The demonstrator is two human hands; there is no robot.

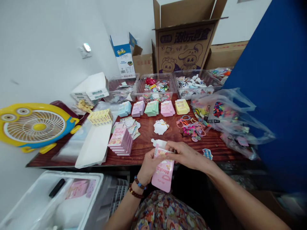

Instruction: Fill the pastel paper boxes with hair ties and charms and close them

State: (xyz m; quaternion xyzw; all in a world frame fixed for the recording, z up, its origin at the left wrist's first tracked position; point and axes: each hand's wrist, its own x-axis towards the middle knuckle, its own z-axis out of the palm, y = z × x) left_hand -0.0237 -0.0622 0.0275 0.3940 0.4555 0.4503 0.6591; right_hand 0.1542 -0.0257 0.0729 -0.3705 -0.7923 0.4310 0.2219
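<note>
My left hand (149, 167) grips a pink packet (163, 175) by its side, just below the front edge of the wooden table (146, 143). My right hand (185, 155) pinches the packet's open top, fingers closed on its rim. A white card-like piece (158, 142) lies on the table right behind the packet. A stack of similar pink packets (121, 140) sits to the left of my hands. A pile of colourful small trinkets (193, 129) lies to the right, beyond my right hand.
Pastel packet stacks (153, 108) line the table's middle, with clear bins of stickers (155, 86) behind and cardboard boxes (184, 44) at the wall. A yellow fan (33, 126) stands left, a plastic bag (230, 118) right, a white bin (50, 201) lower left.
</note>
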